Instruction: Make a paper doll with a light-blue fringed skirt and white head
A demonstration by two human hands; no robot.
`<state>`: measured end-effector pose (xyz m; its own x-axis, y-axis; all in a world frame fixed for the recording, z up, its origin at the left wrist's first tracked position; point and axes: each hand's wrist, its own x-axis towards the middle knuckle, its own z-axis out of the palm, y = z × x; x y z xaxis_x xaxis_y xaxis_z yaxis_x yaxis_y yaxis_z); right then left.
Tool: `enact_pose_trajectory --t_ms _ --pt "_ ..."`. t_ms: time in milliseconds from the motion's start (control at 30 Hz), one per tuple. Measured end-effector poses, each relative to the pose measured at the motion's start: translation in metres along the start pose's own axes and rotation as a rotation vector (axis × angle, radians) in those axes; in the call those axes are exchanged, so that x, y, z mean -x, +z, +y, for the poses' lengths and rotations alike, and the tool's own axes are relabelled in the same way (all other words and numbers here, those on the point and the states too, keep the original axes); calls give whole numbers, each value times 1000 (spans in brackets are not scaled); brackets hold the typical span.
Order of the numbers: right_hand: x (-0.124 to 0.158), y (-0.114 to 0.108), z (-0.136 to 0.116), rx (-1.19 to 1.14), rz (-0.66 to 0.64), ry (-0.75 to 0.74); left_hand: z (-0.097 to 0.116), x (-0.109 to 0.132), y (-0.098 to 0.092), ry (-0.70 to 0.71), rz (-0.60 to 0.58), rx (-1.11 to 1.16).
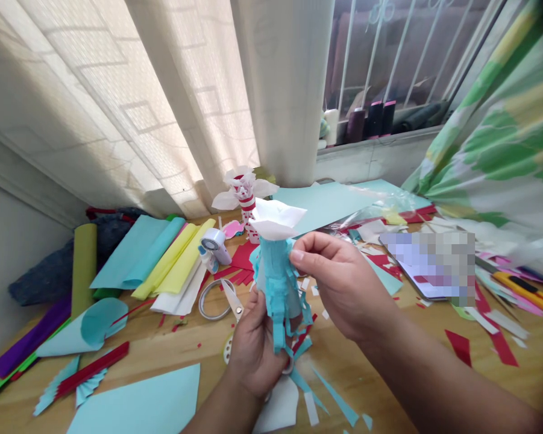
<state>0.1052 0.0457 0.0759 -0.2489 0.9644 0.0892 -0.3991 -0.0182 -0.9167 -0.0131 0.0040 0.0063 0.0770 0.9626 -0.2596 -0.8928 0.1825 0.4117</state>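
Note:
A light-blue paper craft (278, 265) with fringed strips stands upright in the middle of the head view, topped by a white folded paper piece (278, 218). Its lower part rests in my left hand (260, 346), whose fingers wrap round it from below and behind. My right hand (332, 277) pinches the blue paper at the craft's upper right side, thumb against forefinger. Behind it stands a red-and-white paper craft (247, 202) with white petals. Scissors (233, 301) and a roll of tape (217, 299) lie just left of my left hand.
Rolled blue paper (138, 250), yellow paper (181, 256) and a glue bottle (208, 259) lie left. A light-blue sheet (140, 401) is at the front. Right are a phone (416, 265), a yellow cutter knife (527, 294) and many scraps. Curtains (163, 90) hang behind the table.

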Motion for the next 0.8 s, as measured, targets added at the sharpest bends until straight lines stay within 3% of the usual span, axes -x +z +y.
enact_pose_trajectory --t_ms 500,800 --pt "-3 2 -7 99 16 22 -1 1 2 59 -20 -87" --pt "-5 -3 -4 63 -3 27 -3 2 3 25 -53 -48"
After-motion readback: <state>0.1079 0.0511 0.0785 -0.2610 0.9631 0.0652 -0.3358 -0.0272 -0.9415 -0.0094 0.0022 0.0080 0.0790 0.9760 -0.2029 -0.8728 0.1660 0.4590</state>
